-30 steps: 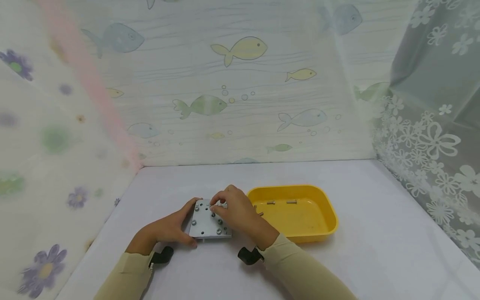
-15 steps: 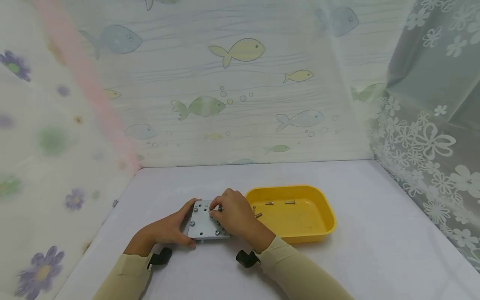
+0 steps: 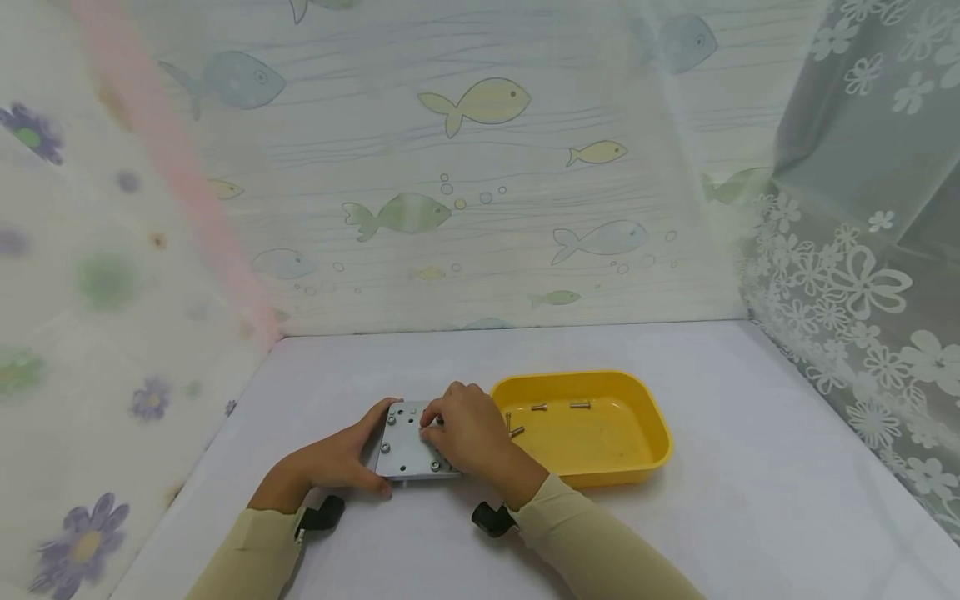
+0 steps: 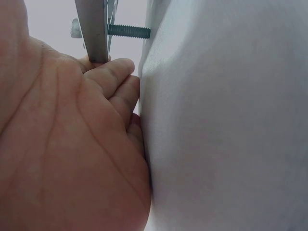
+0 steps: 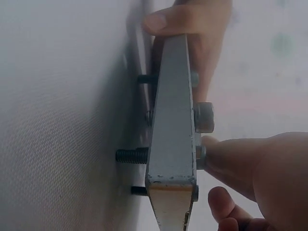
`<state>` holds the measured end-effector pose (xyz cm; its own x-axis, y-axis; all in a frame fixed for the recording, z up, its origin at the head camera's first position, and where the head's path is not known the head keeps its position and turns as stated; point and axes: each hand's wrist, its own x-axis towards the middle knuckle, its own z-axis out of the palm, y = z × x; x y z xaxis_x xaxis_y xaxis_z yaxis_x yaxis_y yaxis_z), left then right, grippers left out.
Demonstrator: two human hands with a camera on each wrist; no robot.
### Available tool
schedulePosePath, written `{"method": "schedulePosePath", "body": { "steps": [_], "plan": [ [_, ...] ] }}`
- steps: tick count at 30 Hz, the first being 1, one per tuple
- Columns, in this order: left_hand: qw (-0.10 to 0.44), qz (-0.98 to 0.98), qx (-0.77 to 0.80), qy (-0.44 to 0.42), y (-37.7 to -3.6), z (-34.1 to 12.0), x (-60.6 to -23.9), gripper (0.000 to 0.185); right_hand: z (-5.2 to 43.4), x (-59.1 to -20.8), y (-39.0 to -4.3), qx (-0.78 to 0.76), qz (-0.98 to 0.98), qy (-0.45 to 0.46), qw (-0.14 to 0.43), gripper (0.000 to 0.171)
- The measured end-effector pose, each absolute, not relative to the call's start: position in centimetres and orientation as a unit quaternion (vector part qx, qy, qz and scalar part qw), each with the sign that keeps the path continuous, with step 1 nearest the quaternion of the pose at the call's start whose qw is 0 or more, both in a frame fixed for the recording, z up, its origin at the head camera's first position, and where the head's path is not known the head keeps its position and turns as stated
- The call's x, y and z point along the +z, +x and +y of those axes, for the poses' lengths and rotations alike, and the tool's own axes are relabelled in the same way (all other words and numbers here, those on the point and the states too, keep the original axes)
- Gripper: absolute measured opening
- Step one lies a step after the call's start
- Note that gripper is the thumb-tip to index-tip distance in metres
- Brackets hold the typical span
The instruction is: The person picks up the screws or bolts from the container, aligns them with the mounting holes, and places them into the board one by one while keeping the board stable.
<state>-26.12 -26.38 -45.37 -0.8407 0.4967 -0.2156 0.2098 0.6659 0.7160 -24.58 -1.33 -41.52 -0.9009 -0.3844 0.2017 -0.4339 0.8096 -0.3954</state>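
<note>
A flat silver metal plate (image 3: 408,454) with holes lies on the table, several socket-head screws (image 3: 386,447) standing in it. In both wrist views, threaded shanks (image 4: 129,31) stick out below it, holding the plate off the white cloth. My left hand (image 3: 337,458) grips the plate's left side, thumb at the near edge and fingers at the far corner. Over the plate's right half, my right hand (image 3: 472,429) pinches a screw with thumb and forefinger. That screw is mostly hidden by the fingers in the head view; the right wrist view has the thumb against a screw head (image 5: 201,158).
A yellow tray (image 3: 656,450) stands just right of the right hand, with several loose screws (image 3: 581,405) lying in it. White cloth (image 3: 712,533) covers the table. Patterned curtains (image 3: 487,250) enclose the back and both sides.
My right hand's fingers have shifted slightly on the screw, and the hand has dropped a little nearer the plate. The left hand keeps its hold on the plate.
</note>
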Motion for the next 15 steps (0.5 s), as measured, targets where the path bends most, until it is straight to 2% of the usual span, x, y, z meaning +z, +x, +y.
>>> {"method": "schedulePosePath", "body": {
  "steps": [9, 15],
  "plan": [
    [0.197, 0.894, 0.351, 0.199, -26.23, -26.39, -45.53, 0.138, -1.48, -41.6, -24.56, 0.193, -0.955, 0.214, 0.07, 0.014],
    [0.2, 0.893, 0.352, 0.197, -26.15, -26.34, -45.53, 0.139, -1.29, -41.18, -24.5, 0.23, -0.948, 0.211, 0.062, 0.015]
  ]
}}
